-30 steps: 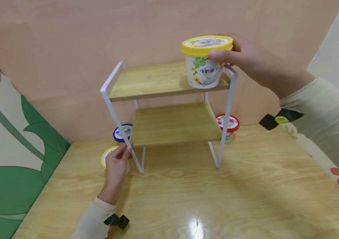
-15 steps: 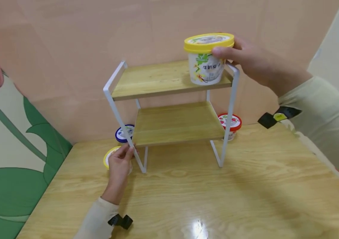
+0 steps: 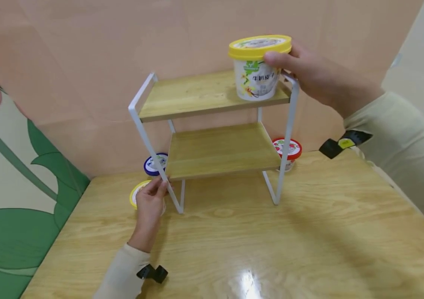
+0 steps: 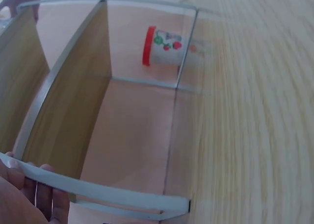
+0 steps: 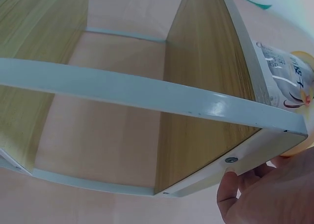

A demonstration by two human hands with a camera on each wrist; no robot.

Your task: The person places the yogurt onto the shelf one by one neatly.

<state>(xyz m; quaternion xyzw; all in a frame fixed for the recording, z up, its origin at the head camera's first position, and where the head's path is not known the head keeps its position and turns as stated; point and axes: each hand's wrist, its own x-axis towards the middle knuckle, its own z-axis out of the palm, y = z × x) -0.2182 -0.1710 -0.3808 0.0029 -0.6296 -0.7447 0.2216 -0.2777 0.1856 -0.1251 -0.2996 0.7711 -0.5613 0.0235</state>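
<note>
In the head view my right hand (image 3: 320, 77) grips an ice cream tub (image 3: 257, 79) with a yellow lid, thumb on the rim. The tub is upright at the right end of the two-tier rack's top board (image 3: 189, 93); I cannot tell whether its base bears fully on the wood. In the right wrist view, part of the tub (image 5: 289, 74) shows past the rack's edge, with the right hand (image 5: 274, 192) beside the frame. My left hand (image 3: 150, 207) pinches the rack's white front left leg (image 3: 171, 193); the left wrist view shows its fingers (image 4: 44, 192) at the metal.
A blue-lidded tub (image 3: 154, 163) and another yellow-lidded tub (image 3: 137, 193) stand left of the rack, partly hidden. Behind its right leg is a red-lidded tub (image 3: 288, 149). The lower board (image 3: 223, 149) hangs above the wooden table (image 3: 227, 241), and a pink wall (image 3: 103, 62) rises behind.
The yellow-lidded tub in my right hand has shifted slightly back from the top board's front edge. My left hand stays on the leg. The head view has shifted a little.
</note>
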